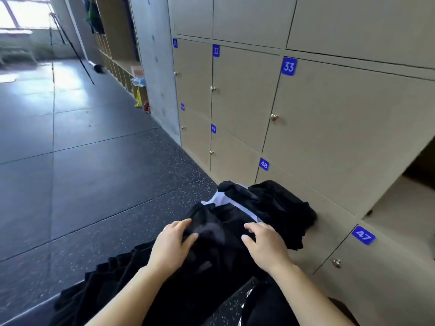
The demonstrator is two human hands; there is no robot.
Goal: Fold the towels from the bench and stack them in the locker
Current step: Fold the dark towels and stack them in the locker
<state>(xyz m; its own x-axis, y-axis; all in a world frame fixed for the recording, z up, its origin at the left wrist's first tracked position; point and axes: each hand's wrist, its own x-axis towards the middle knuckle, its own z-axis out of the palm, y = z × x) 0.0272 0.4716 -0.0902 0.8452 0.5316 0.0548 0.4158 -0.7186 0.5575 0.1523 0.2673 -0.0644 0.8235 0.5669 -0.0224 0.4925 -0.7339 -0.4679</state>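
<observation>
Here the left hand (173, 247) and right hand (264, 247) rest flat on the heap of black towels (270, 203) beside the lockers (329, 137), fingers (253, 228) apart and nearly straight.

Left hand (173, 247) and right hand (264, 247) rest on black towels (277, 198).

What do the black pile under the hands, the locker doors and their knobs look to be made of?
Black pile: soft matte cloth, going by its folds and wrinkles.
Locker doors: flat matte beige board, probably laminate; no grain visible.
Knobs: shiny brass-coloured metal, by the glint.
</observation>
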